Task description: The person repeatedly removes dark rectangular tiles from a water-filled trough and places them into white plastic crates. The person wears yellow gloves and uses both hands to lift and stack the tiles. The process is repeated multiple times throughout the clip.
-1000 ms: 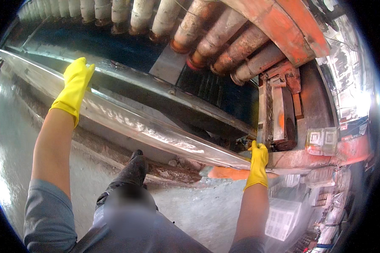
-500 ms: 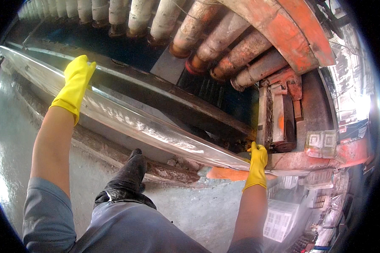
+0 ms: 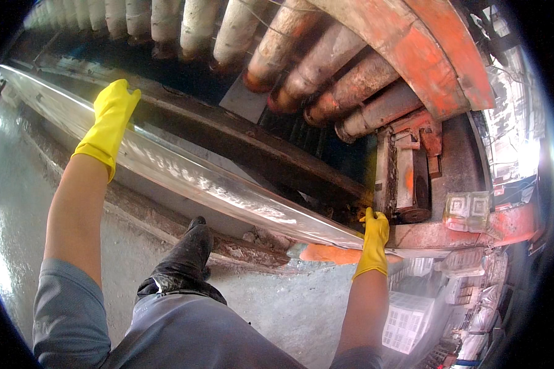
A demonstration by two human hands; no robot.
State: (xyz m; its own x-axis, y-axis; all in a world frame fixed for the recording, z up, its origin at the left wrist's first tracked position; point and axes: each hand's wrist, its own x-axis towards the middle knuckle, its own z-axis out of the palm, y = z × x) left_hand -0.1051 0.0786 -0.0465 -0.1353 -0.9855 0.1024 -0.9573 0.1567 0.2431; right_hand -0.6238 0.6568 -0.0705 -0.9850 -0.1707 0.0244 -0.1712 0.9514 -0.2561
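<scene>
Both my hands wear yellow rubber gloves. My left hand (image 3: 114, 104) is closed over the upper edge of a long, shiny metal panel (image 3: 197, 181), toward its far left part. At the panel's right end my right hand (image 3: 375, 229) is closed on the edge, its fingers partly hidden by the glove's own bulk. The panel stands on edge, slanting across in front of me from upper left to lower right. Behind it lies a dark trough with a dirty beam (image 3: 240, 135). Above the trough hangs a row of worn, stained cylinders (image 3: 283, 55).
A curved orange-red metal part (image 3: 425, 55) arches over the cylinders at upper right. A rusty bracket (image 3: 412, 172) stands beyond my right hand. A clear plastic tray (image 3: 468, 212) rests on the frame. White crates (image 3: 406, 317) stand at lower right. My boot (image 3: 184, 252) is beside a low ledge (image 3: 148, 218).
The cylinders have shifted slightly downward, and the orange-red part a little down and right. A pale strip behind my left hand no longer shows. My hands and the panel hold almost still.
</scene>
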